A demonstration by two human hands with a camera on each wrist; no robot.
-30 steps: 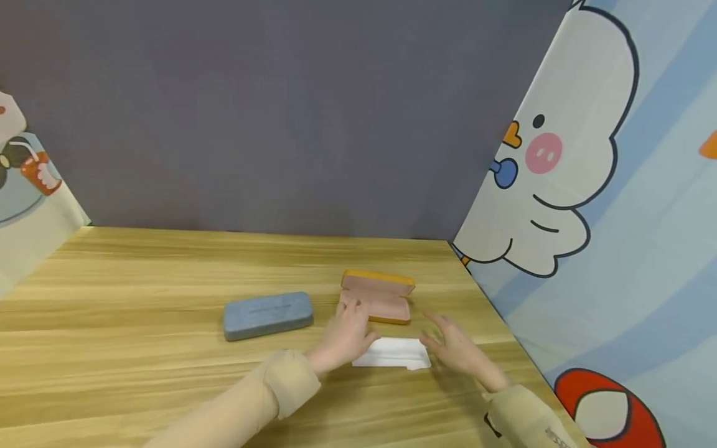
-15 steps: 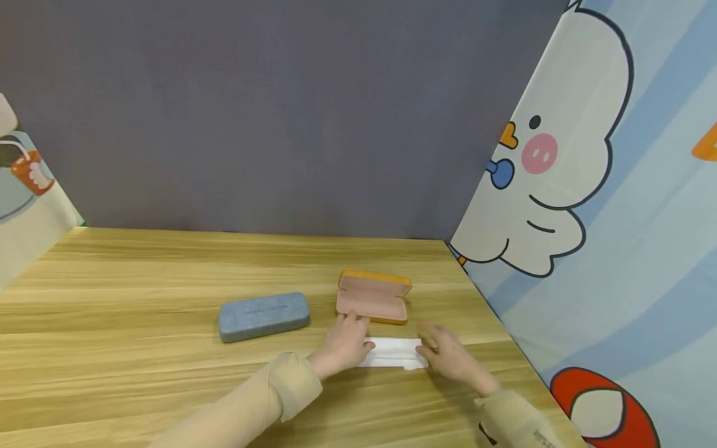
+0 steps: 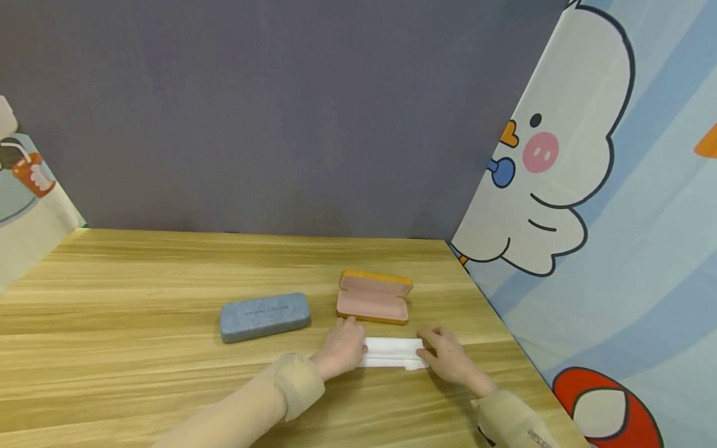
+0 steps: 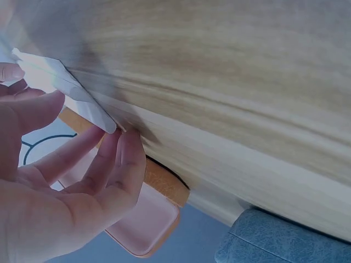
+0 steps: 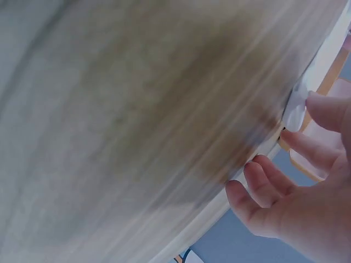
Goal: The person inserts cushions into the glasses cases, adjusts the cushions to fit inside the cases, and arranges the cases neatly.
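A folded white sheet [image 3: 392, 352], tissue or thin cloth, lies flat on the wooden table between both hands. At its left end, my left hand [image 3: 343, 348] rests with loosely bent fingers; in the left wrist view the fingertips [image 4: 129, 136] touch the sheet's edge and table, and the thumb stays apart above it. My right hand [image 3: 448, 358] is at the other end, its thumb [image 5: 323, 109] on the sheet and its other fingertips on the table. Just behind stands an orange glasses case [image 3: 374, 303], lid raised, pink lining showing, nothing inside.
A blue-grey glasses case [image 3: 264, 317] with its lid down lies to the left of the hands. The wooden table [image 3: 140, 373] ends at a dark grey panel [image 3: 252, 124] behind. A wall with cartoon figures [image 3: 588, 186] runs along the right edge.
My left hand has drawn back slightly from the orange case to the sheet's left end. The right hand has lowered, bringing its thumb onto the right end.
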